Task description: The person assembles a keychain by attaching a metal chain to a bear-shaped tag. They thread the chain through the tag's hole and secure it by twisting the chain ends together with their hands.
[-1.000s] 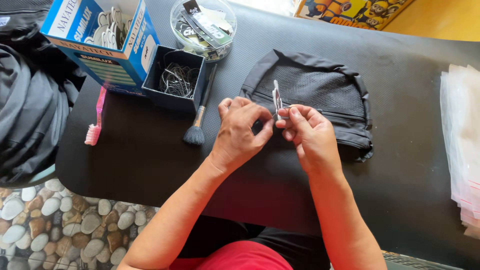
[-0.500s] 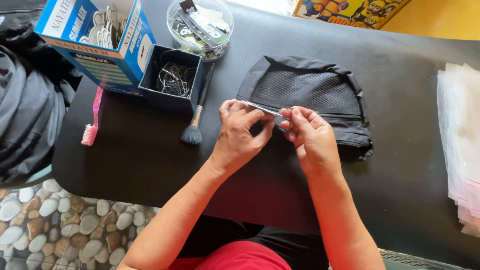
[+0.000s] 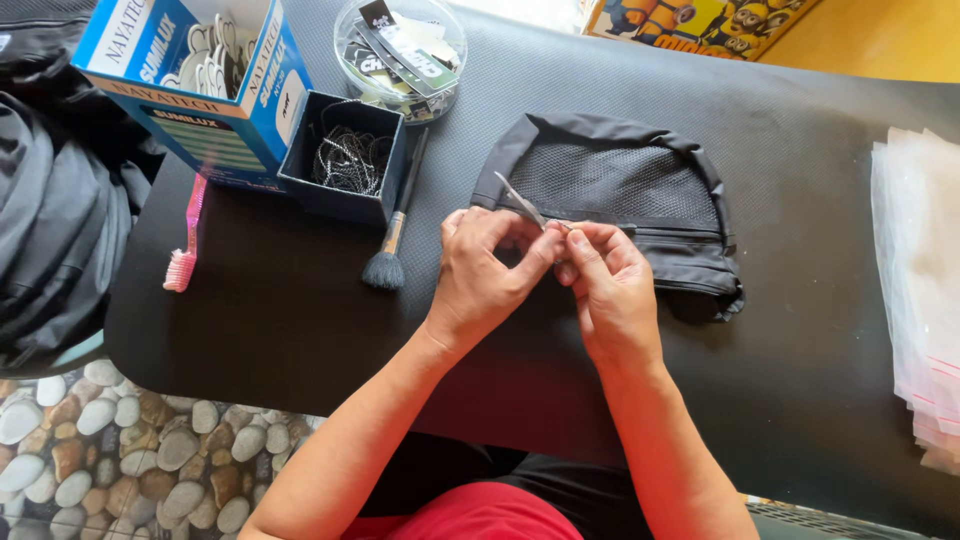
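Observation:
A black mesh pouch (image 3: 620,190) with a zip lies flat on the black table (image 3: 800,330). My left hand (image 3: 490,265) pinches a small silver metal tool (image 3: 520,200) that sticks up and to the left over the pouch's near edge. My right hand (image 3: 605,275) meets the left at the fingertips and pinches something tiny by the pouch's zip line; what it holds is hidden by the fingers. Both hands rest just in front of the pouch.
A small dark box of thin metal chains (image 3: 345,160), a blue carton (image 3: 190,85), a round clear tub of tags (image 3: 400,50), a make-up brush (image 3: 390,245) and a pink toothbrush (image 3: 185,245) sit left. Clear plastic bags (image 3: 920,290) are stacked right. Grey fabric (image 3: 50,220) hangs off the left.
The silver tool has tilted from upright down toward the left. Both hands stay joined over the pouch's near edge.

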